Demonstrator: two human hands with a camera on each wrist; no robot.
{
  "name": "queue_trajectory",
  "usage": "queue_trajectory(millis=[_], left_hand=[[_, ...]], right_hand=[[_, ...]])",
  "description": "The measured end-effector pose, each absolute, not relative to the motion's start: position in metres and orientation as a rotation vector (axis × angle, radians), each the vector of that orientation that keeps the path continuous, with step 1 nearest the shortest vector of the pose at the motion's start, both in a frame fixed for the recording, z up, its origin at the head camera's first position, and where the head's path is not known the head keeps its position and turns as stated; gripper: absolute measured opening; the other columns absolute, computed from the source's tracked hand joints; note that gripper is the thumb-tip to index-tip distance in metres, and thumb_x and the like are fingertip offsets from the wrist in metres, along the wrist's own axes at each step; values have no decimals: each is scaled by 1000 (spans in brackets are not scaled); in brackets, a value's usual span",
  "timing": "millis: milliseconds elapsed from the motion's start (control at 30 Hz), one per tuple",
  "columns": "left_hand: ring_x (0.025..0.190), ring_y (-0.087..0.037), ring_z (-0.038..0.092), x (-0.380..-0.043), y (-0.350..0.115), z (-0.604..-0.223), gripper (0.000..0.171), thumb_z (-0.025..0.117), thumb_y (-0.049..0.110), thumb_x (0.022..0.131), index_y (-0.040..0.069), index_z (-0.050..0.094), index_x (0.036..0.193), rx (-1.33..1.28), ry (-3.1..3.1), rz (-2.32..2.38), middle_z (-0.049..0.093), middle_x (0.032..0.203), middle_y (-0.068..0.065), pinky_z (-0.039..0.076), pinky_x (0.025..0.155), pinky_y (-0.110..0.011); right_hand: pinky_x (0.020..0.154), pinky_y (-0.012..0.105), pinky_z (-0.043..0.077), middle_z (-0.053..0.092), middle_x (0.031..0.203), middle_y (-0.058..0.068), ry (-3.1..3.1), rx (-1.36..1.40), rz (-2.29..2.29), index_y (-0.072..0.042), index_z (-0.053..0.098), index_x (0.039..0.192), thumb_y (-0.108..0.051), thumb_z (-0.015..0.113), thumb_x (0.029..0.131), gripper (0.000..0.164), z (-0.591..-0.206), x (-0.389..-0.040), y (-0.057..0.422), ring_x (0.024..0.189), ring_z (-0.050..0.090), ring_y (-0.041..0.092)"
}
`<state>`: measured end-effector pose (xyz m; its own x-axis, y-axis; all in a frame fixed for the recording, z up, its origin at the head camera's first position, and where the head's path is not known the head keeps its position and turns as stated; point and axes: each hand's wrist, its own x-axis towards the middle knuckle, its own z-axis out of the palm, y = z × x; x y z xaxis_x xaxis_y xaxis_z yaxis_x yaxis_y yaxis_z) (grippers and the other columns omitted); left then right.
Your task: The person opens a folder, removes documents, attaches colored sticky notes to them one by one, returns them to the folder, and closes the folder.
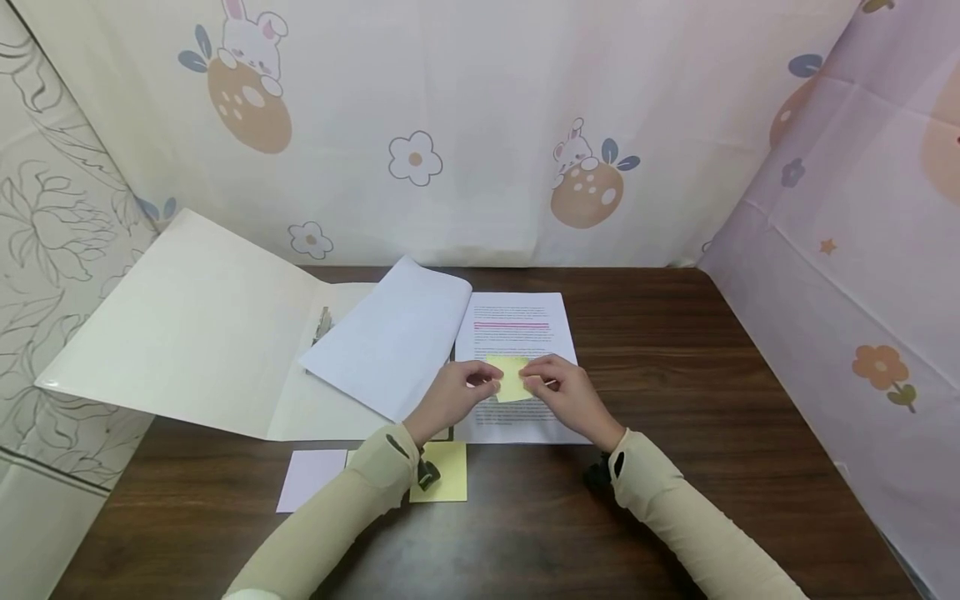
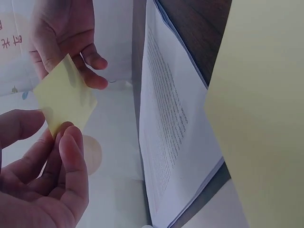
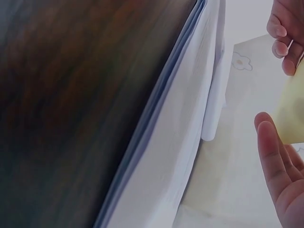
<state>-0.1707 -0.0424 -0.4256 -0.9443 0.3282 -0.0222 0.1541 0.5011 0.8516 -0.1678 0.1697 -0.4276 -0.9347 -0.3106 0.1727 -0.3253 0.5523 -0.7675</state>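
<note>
A small yellow sticky note (image 1: 512, 383) is held between both hands, over a printed page (image 1: 517, 315) with pink highlighted lines near its top. My left hand (image 1: 454, 393) pinches one edge of the note between thumb and fingers. At the opposite edge, my right hand (image 1: 572, 397) pinches it too. Seen from the left wrist, the note (image 2: 64, 97) stands tilted, raised off the page. The right wrist view cuts off part of the note (image 3: 292, 111), beside the right hand's fingertips.
An open white ring binder (image 1: 195, 325) lies at left, its cover raised. Turned-over sheets (image 1: 393, 350) curl across its rings. On the dark wooden table (image 1: 675, 350), a lilac note pad (image 1: 309, 477) and a yellow note pad (image 1: 450, 475) lie at the front, partly behind the left sleeve. Patterned curtains (image 1: 480, 217) hang behind.
</note>
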Motion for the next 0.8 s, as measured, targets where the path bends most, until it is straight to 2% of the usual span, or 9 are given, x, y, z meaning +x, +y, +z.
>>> queue_trajectory(millis=[167, 400, 800], left_hand=[[92, -18, 65, -177, -38, -428, 22, 64, 16, 92, 8, 71, 111, 431, 2585, 1396, 73, 106, -6, 53, 81, -31], [96, -18, 66, -186, -31, -429, 29, 64, 18, 92, 10, 67, 120, 348, 2617, 1352, 70, 110, -6, 53, 80, -31], [101, -23, 67, -205, -25, -441, 30, 64, 15, 92, 6, 65, 121, 366, 2607, 1272, 70, 115, -11, 53, 87, -37]], right_hand=[[78, 32, 55, 67, 111, 13, -2790, 517, 1342, -5, 74, 104, -6, 70, 87, 17, -429, -174, 171, 93, 62, 23], [71, 28, 49, 65, 108, 15, -2820, 504, 1237, -4, 74, 102, -4, 74, 83, 19, -430, -187, 172, 80, 57, 20], [70, 28, 45, 64, 106, 15, -2956, 469, 1126, -3, 73, 104, -4, 71, 84, 20, -434, -208, 170, 81, 56, 22]])
